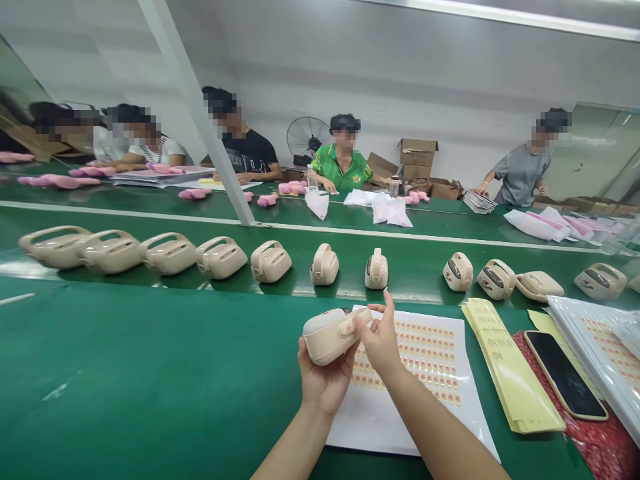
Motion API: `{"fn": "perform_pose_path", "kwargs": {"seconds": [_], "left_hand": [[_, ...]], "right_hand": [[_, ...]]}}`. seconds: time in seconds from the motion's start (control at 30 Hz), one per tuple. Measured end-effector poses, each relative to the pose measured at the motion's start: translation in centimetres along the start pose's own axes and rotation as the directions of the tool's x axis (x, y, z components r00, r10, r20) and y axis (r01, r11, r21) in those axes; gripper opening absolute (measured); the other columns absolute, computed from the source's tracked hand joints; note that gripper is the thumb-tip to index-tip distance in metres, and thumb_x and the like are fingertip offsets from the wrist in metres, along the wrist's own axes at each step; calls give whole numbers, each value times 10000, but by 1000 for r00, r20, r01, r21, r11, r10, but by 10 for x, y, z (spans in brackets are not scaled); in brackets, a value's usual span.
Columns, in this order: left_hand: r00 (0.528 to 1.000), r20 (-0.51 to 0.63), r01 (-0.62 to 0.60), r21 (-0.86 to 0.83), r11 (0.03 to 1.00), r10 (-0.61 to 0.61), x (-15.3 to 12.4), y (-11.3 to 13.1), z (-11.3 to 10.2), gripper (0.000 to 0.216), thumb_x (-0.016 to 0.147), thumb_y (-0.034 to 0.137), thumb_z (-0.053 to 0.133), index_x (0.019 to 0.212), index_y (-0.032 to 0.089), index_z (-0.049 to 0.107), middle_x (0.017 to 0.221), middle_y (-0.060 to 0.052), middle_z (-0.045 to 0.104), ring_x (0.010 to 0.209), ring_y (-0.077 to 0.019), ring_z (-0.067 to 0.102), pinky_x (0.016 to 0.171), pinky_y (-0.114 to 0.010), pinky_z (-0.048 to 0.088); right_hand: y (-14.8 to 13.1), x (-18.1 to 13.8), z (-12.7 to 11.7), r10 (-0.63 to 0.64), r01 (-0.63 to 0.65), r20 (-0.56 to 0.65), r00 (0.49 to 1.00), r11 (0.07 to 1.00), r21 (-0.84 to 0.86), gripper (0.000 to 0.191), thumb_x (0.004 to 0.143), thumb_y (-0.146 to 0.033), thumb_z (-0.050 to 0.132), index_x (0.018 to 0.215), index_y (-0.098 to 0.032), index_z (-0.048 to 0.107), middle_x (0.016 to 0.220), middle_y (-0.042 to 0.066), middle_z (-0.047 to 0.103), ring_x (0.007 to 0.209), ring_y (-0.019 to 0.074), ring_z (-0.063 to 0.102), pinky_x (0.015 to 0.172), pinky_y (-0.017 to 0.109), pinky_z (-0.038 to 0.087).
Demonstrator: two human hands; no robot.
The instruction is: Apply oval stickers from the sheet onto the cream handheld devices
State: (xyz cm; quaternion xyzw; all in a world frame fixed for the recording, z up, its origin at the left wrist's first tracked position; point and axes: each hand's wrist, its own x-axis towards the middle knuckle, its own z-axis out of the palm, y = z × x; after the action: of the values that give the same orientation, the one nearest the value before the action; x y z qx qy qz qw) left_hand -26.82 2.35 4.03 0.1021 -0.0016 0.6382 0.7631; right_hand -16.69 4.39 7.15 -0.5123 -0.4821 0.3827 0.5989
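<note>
A rounded cream plastic device with a carry handle is tilted over the bench, in front of me. My left hand cups it from below, fingers and thumb closed around its body. My right hand is at the handle side, with thumb and a finger pressed against the handle and another finger raised. Whether a small sticker sits on a right fingertip I cannot make out. Beneath the right hand lies a white sheet of small orange stickers, partly covered by my forearm.
Several similar cream devices stand in a row on the green conveyor belt. To the right lie yellow paper strips, a phone and more sticker sheets. Several people work across the belt, among pink items.
</note>
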Motion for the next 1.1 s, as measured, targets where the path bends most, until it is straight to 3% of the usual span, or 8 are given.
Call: {"fn": "perform_pose_path", "kwargs": {"seconds": [0.13,0.23,0.33,0.43,0.57,0.73,0.93,1.1], "left_hand": [[999,-19,32,106,994,-30,-1,3,-3,663,758,385,585,1346,333,281,1145,-36,641,1060,-252,578,860,-361,488],[998,-56,27,384,923,-6,-4,3,3,662,686,359,678,1287,320,403,1126,-38,640,1049,-266,574,869,-384,477],[999,12,-29,769,638,31,-10,-4,9,955,472,151,811,1298,356,378,1234,-55,557,1119,-341,503,932,-496,398],[991,130,-117,927,357,-12,-16,-14,6,1083,364,44,805,1298,384,373,1284,-67,510,1175,-388,436,973,-590,275],[983,119,-82,966,245,-140,-19,-20,-5,992,386,47,791,1265,350,446,1242,-83,554,1124,-387,486,954,-579,303],[977,145,-120,980,159,-157,-19,-17,-4,983,406,80,798,1273,361,429,1262,-72,543,1109,-379,497,927,-543,362],[945,151,-197,971,-136,-292,-23,-17,2,1003,539,243,750,1360,348,184,1342,-76,453,1149,-322,474,922,-501,393],[912,249,-323,926,-195,-325,-22,-16,-4,1000,579,290,736,1354,385,111,1355,-74,435,1150,-319,475,882,-487,430]], "right_hand": [[-5,25,-29,97,-98,-91,991,995,-1,590,724,-378,547,1250,-206,340,1011,58,480,504,69,452,543,273,453],[-23,37,-57,99,-99,-47,994,995,-6,520,666,-304,609,1145,-210,431,1081,71,464,659,108,575,651,297,479],[-46,33,-76,94,-94,182,979,996,-7,503,599,-196,646,1071,-224,475,1064,48,486,663,99,595,667,298,480],[-62,21,-84,122,-114,428,896,992,-43,476,588,-142,641,1035,-225,500,974,12,527,594,76,580,620,282,477],[-67,7,-88,178,-97,508,843,979,-181,544,597,-101,641,1096,-240,475,929,-15,529,573,60,554,607,269,454],[-61,-1,-90,165,-54,508,845,972,-227,583,625,-65,619,1147,-249,435,897,-30,510,613,64,542,657,275,437],[-62,-6,-92,187,-50,548,815,966,-255,633,651,-47,603,1205,-246,370,880,-29,479,670,76,530,670,263,430],[-72,-4,-93,218,2,582,784,936,-353,709,664,-38,584,1275,-276,316,881,-29,485,705,96,558,689,276,439]]}}
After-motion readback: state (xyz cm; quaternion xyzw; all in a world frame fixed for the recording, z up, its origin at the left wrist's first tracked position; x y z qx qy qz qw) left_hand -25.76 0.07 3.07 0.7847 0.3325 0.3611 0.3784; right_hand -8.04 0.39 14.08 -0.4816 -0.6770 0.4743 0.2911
